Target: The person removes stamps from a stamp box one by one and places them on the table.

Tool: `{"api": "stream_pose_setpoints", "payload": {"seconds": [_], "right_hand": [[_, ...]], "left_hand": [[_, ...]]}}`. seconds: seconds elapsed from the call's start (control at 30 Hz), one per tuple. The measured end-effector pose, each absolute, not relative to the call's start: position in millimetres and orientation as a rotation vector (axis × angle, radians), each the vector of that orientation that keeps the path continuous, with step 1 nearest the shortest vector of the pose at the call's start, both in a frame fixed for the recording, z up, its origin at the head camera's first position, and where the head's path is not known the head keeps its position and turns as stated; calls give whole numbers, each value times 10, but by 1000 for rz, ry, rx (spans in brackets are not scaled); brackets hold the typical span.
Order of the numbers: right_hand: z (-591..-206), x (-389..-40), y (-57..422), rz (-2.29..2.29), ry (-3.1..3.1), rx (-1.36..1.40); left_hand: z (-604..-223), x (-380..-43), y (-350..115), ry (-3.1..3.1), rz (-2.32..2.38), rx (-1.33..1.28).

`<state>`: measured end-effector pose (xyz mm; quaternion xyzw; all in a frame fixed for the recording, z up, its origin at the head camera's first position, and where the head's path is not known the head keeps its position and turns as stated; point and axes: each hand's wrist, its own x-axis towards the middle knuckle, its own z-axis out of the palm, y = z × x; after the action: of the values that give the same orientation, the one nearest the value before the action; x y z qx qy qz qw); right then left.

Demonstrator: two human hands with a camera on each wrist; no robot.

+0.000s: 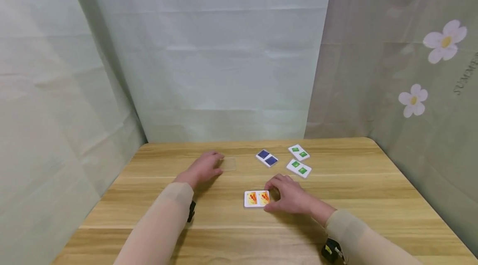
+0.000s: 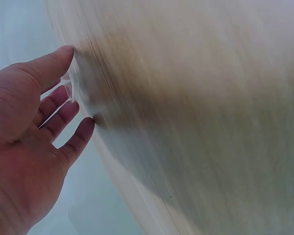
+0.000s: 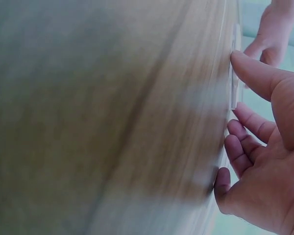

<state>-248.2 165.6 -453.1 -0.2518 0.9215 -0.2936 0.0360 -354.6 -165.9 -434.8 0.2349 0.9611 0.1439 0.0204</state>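
Note:
A clear, flat plastic piece [image 1: 229, 164] lies on the table, its outline faint against the wood. My left hand [image 1: 203, 167] holds it at the left side, thumb at the near corner and fingers at the far one. In the left wrist view, the see-through edge [image 2: 68, 90] shows between that hand's thumb and fingers. Nearer to me lies a white card with two orange pictures [image 1: 252, 199]. My right hand [image 1: 291, 195] grips its right end between thumb and forefinger. The right wrist view shows the card edge-on [image 3: 234, 93], with the other fingertips low by the tabletop.
Behind the right hand lie a white card with two dark blue squares [image 1: 267, 158] and two white cards with green squares, one farther back [image 1: 298, 152] and one nearer [image 1: 298, 168]. Cloth curtains [image 1: 209, 69] hang behind the wooden table [image 1: 354, 186] and along both sides.

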Motion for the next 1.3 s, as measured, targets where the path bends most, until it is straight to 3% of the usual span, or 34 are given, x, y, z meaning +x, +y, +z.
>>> {"api": "stream_pose_setpoints", "payload": {"seconds": [1.3], "right_hand": [[-4547,-2468,1637,-912,2847,-736]], "left_hand": [[-4322,-3491,-1691,2947,585,655]]}}
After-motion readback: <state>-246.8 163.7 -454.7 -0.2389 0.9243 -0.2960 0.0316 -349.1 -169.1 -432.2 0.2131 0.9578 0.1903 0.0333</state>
